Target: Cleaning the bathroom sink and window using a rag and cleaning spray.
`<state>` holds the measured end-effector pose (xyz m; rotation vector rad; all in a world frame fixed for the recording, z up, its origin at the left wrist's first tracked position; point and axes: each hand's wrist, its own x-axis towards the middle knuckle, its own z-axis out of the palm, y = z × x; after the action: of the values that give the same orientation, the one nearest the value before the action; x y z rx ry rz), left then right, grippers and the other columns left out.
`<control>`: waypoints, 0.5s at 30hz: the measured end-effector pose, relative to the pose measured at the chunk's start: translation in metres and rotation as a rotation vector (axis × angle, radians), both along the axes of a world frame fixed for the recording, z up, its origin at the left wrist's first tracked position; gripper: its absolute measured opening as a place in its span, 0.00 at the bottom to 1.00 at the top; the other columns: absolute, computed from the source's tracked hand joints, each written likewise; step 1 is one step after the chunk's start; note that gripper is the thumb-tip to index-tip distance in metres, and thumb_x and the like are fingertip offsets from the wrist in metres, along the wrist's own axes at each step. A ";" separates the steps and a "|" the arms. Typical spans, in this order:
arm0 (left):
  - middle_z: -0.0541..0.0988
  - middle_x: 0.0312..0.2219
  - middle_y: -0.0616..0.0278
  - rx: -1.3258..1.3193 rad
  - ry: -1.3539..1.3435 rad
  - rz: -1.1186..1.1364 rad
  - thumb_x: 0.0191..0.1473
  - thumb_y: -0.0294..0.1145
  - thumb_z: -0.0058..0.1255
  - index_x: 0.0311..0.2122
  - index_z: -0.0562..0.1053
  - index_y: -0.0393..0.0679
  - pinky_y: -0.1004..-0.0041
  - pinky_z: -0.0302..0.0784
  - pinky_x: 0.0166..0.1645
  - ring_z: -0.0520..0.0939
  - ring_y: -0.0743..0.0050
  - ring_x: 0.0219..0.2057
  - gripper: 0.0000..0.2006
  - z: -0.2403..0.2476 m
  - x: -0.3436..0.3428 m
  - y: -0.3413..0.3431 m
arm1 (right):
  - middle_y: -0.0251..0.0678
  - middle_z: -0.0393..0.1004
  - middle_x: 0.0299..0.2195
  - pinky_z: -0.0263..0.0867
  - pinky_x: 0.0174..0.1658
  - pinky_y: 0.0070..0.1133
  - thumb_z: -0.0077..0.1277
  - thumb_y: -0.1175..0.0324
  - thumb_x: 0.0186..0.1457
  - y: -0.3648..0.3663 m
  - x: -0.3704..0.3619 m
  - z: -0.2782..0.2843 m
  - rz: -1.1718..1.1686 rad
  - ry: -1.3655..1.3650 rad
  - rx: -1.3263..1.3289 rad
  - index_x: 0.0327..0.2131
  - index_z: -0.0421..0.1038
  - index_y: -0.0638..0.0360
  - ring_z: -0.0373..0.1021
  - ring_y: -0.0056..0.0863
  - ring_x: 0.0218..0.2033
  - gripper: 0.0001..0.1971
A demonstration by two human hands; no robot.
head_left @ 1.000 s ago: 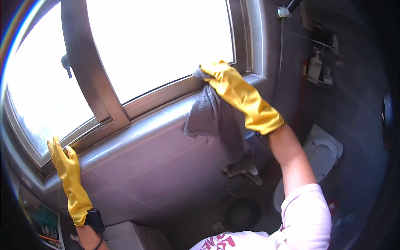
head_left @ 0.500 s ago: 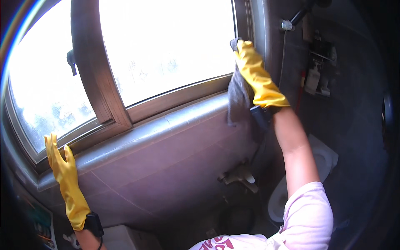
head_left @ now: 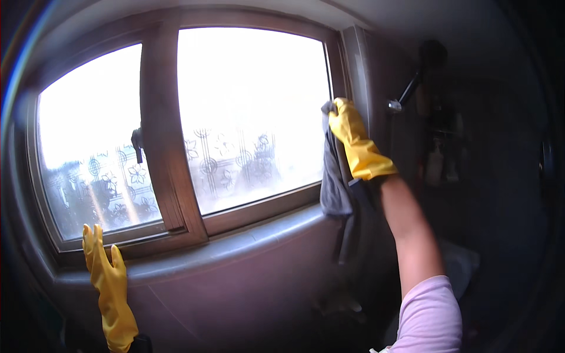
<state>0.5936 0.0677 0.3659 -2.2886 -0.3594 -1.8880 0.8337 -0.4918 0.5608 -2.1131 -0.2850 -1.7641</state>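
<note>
My right hand (head_left: 353, 138), in a yellow rubber glove, is closed on a dark grey cloth (head_left: 335, 182) at the right side of the window frame (head_left: 338, 70). The cloth hangs down past the sill, its lower end over the wall. My left hand (head_left: 106, 265), gloved the same, rests by the lower left corner of the window with its fingers stretched out and the thumb apart. Behind its fingertips is the left pane (head_left: 97, 170), patterned with flowers. The right pane (head_left: 247, 135) glows with bright light.
A rounded tiled sill (head_left: 235, 241) runs under the window. A dark handle (head_left: 137, 144) sits on the middle upright. Right of the window are a shower head holder (head_left: 395, 106) and a dim shelf with a pump bottle (head_left: 434, 165). Below, a faucet (head_left: 341, 303) juts from the wall.
The view has tilted upward, so more of the window's top shows and everything sits lower. My right hand still grips the cloth by the frame's right side; the cloth hangs straighter. My left hand stays open.
</note>
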 end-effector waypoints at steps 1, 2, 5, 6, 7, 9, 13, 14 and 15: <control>0.62 0.65 0.50 0.002 0.006 -0.003 0.59 0.22 0.48 0.63 0.63 0.42 0.64 0.57 0.69 0.61 0.53 0.66 0.26 -0.001 -0.004 0.001 | 0.49 0.77 0.44 0.71 0.49 0.32 0.56 0.70 0.53 0.000 0.016 0.026 0.054 -0.009 0.049 0.41 0.75 0.59 0.74 0.46 0.45 0.12; 0.62 0.64 0.49 0.006 0.008 -0.018 0.59 0.21 0.48 0.63 0.64 0.42 0.63 0.58 0.69 0.62 0.53 0.66 0.26 0.001 -0.005 -0.001 | 0.49 0.77 0.45 0.71 0.48 0.33 0.56 0.68 0.53 -0.005 0.029 0.055 0.097 -0.023 0.098 0.41 0.75 0.58 0.75 0.46 0.45 0.12; 0.63 0.64 0.48 -0.040 0.009 -0.052 0.58 0.21 0.49 0.62 0.65 0.41 0.63 0.59 0.69 0.63 0.52 0.66 0.26 0.006 -0.005 -0.011 | 0.51 0.76 0.46 0.71 0.48 0.34 0.56 0.61 0.53 0.008 0.025 0.127 -0.171 -0.124 0.223 0.43 0.74 0.60 0.75 0.43 0.44 0.17; 0.63 0.64 0.48 -0.052 0.018 -0.084 0.57 0.21 0.49 0.62 0.65 0.41 0.63 0.59 0.69 0.63 0.52 0.66 0.26 0.007 -0.005 -0.012 | 0.52 0.76 0.46 0.71 0.49 0.35 0.56 0.59 0.53 0.003 0.028 0.146 -0.195 -0.294 0.295 0.43 0.74 0.61 0.75 0.44 0.44 0.19; 0.63 0.64 0.48 -0.088 0.036 -0.074 0.56 0.21 0.50 0.62 0.64 0.41 0.62 0.58 0.69 0.62 0.51 0.66 0.27 0.008 -0.004 -0.014 | 0.51 0.76 0.45 0.71 0.48 0.35 0.56 0.59 0.53 0.006 0.043 0.158 -0.191 -0.324 0.329 0.43 0.73 0.61 0.75 0.44 0.43 0.18; 0.62 0.64 0.48 -0.092 0.040 -0.038 0.56 0.21 0.50 0.62 0.64 0.41 0.62 0.58 0.69 0.62 0.51 0.66 0.27 0.008 -0.010 -0.015 | 0.51 0.76 0.44 0.71 0.47 0.35 0.55 0.59 0.53 0.001 0.051 0.175 -0.219 -0.310 0.347 0.41 0.73 0.61 0.75 0.44 0.41 0.16; 0.60 0.65 0.48 -0.122 0.068 -0.026 0.57 0.21 0.50 0.63 0.63 0.41 0.61 0.56 0.70 0.59 0.50 0.67 0.28 0.010 -0.006 -0.021 | 0.51 0.76 0.40 0.71 0.44 0.35 0.54 0.59 0.54 0.012 0.063 0.203 -0.449 -0.212 0.194 0.38 0.73 0.60 0.74 0.45 0.37 0.14; 0.60 0.65 0.48 -0.125 0.077 -0.026 0.57 0.21 0.49 0.63 0.62 0.41 0.61 0.56 0.70 0.58 0.50 0.68 0.28 0.011 -0.006 -0.021 | 0.51 0.76 0.40 0.71 0.44 0.35 0.54 0.59 0.55 0.017 0.061 0.214 -0.624 -0.166 0.040 0.37 0.73 0.60 0.74 0.46 0.36 0.14; 0.60 0.65 0.48 -0.120 0.075 -0.036 0.57 0.21 0.49 0.63 0.62 0.41 0.61 0.56 0.70 0.58 0.50 0.68 0.28 0.012 -0.004 -0.022 | 0.51 0.76 0.39 0.71 0.43 0.35 0.54 0.59 0.55 0.024 0.063 0.225 -0.799 -0.164 -0.144 0.36 0.72 0.60 0.74 0.46 0.35 0.13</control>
<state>0.5900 0.0453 0.3783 -2.4510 -0.4363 -1.8374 0.8963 -0.4677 0.7861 -2.3712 0.4809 -2.4017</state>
